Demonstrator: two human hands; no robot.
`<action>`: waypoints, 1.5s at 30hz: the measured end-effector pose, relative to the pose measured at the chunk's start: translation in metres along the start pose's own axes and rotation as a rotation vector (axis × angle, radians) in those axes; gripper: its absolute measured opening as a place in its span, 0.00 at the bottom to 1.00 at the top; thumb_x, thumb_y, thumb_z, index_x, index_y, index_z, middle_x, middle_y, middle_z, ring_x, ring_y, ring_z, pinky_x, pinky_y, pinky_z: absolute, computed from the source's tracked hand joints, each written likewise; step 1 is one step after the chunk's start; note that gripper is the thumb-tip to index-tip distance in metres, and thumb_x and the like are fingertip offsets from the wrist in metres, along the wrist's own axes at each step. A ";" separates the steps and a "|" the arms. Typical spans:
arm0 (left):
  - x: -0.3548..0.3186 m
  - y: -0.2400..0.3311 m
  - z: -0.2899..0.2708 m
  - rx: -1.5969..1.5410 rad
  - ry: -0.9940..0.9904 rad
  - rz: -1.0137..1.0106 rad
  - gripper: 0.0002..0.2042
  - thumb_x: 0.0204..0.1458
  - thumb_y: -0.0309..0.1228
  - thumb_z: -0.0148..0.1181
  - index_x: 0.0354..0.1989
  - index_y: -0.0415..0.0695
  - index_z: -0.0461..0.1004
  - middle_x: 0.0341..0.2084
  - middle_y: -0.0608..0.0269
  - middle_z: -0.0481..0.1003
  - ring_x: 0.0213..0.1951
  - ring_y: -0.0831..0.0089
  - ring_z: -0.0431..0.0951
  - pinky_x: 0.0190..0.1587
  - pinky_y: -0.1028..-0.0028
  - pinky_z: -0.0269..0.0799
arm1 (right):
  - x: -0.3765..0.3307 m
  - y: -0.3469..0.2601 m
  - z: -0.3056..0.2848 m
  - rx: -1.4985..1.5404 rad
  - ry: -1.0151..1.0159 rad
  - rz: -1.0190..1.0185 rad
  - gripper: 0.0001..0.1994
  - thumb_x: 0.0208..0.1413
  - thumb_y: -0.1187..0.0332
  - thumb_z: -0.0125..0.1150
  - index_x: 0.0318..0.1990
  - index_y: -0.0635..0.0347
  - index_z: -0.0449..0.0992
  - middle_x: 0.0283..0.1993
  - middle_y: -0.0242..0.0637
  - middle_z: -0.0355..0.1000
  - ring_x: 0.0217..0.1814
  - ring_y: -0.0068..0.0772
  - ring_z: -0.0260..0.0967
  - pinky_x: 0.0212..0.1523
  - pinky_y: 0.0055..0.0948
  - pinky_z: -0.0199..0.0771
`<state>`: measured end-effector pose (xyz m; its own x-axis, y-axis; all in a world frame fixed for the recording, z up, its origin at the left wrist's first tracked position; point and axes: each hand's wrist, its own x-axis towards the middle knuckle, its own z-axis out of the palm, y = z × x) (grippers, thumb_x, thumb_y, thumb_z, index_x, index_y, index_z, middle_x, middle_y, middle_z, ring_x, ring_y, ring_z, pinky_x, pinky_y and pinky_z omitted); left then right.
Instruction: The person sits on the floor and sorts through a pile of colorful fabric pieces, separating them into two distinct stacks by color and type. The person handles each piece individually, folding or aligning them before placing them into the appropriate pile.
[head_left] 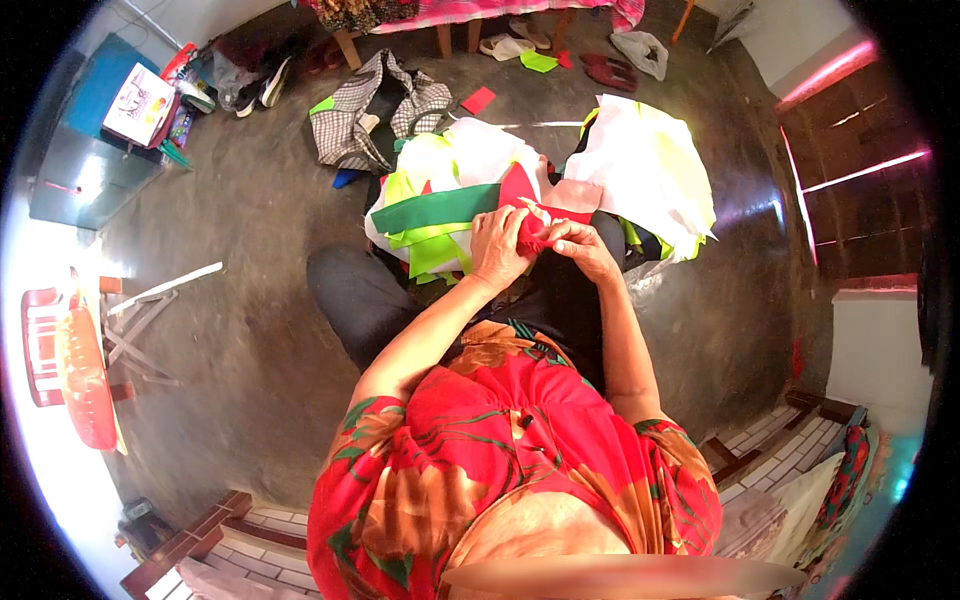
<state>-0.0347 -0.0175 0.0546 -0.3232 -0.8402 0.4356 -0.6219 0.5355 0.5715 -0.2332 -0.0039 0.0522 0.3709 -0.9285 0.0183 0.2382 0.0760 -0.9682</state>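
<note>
A bunched piece of red cloth point(531, 230) sits between my two hands above my lap. My left hand point(498, 246) grips it from the left with fingers closed. From the right, my right hand point(583, 247) pinches its edge between thumb and fingers. A long dark green cloth strip point(437, 210) lies just left of my left hand, over pieces of lime-yellow cloth point(428, 258). Beyond my right hand spreads a large white cloth point(645, 170) with lime-yellow cloth under it. What the fingertips do inside the red folds is hidden.
A checked cloth bag point(365, 115) lies on the floor ahead, near a small red scrap point(478, 99). Farther off stand shoes point(507, 46) beneath a pink-covered bed or bench point(480, 12). At left are a blue cabinet point(80, 190) and a red chair point(42, 345).
</note>
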 end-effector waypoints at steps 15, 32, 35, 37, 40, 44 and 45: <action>0.013 -0.032 -0.014 -0.177 0.157 -0.046 0.10 0.40 0.22 0.56 0.33 0.47 0.70 0.29 0.58 0.75 0.36 0.57 0.74 0.43 0.63 0.66 | 0.000 0.003 -0.007 0.474 0.007 -0.154 0.08 0.55 0.66 0.60 0.41 0.56 0.72 0.52 0.44 0.70 0.52 0.38 0.68 0.52 0.43 0.69; 0.059 -0.051 -0.100 -1.354 0.086 -0.658 0.11 0.52 0.29 0.61 0.42 0.39 0.72 0.35 0.69 0.74 0.35 0.82 0.74 0.39 0.81 0.70 | 0.003 -0.004 0.000 0.251 0.084 0.009 0.15 0.57 0.64 0.57 0.50 0.59 0.69 0.53 0.42 0.70 0.50 0.30 0.70 0.50 0.32 0.70; 0.052 -0.059 -0.088 -1.361 -0.028 -0.661 0.14 0.52 0.29 0.60 0.46 0.40 0.71 0.38 0.67 0.75 0.38 0.80 0.75 0.42 0.78 0.71 | 0.005 -0.007 0.007 0.149 0.077 0.004 0.18 0.57 0.63 0.58 0.52 0.58 0.68 0.55 0.43 0.68 0.52 0.30 0.69 0.51 0.31 0.70; 0.048 -0.040 -0.084 -1.375 -0.120 -0.645 0.14 0.53 0.29 0.58 0.47 0.41 0.70 0.40 0.66 0.75 0.42 0.78 0.75 0.46 0.76 0.71 | 0.004 -0.006 0.004 0.160 0.090 0.015 0.21 0.56 0.60 0.59 0.54 0.58 0.66 0.57 0.43 0.67 0.55 0.31 0.67 0.52 0.32 0.68; 0.039 -0.023 -0.068 -1.230 -0.197 -0.560 0.18 0.51 0.29 0.59 0.50 0.37 0.68 0.41 0.65 0.74 0.41 0.77 0.74 0.45 0.75 0.71 | 0.004 -0.008 0.004 0.140 0.020 0.064 0.27 0.53 0.55 0.61 0.57 0.59 0.65 0.57 0.43 0.66 0.56 0.33 0.66 0.55 0.35 0.66; 0.026 -0.009 -0.035 -0.844 -0.268 -0.318 0.16 0.47 0.30 0.62 0.44 0.36 0.71 0.40 0.59 0.74 0.40 0.71 0.74 0.45 0.72 0.70 | 0.002 -0.006 0.009 0.207 0.004 0.097 0.30 0.51 0.51 0.62 0.56 0.60 0.65 0.54 0.37 0.68 0.54 0.31 0.67 0.55 0.34 0.65; 0.026 -0.003 -0.031 -0.703 -0.273 -0.209 0.16 0.45 0.29 0.62 0.42 0.35 0.72 0.39 0.54 0.75 0.40 0.66 0.76 0.45 0.70 0.69 | 0.002 -0.002 0.005 0.205 0.013 0.104 0.30 0.51 0.51 0.62 0.56 0.60 0.65 0.53 0.36 0.69 0.53 0.31 0.67 0.55 0.33 0.65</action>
<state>-0.0197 -0.0381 0.0858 -0.4698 -0.8722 0.1362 -0.1210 0.2164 0.9688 -0.2287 -0.0037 0.0552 0.3917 -0.9163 -0.0832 0.3774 0.2425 -0.8937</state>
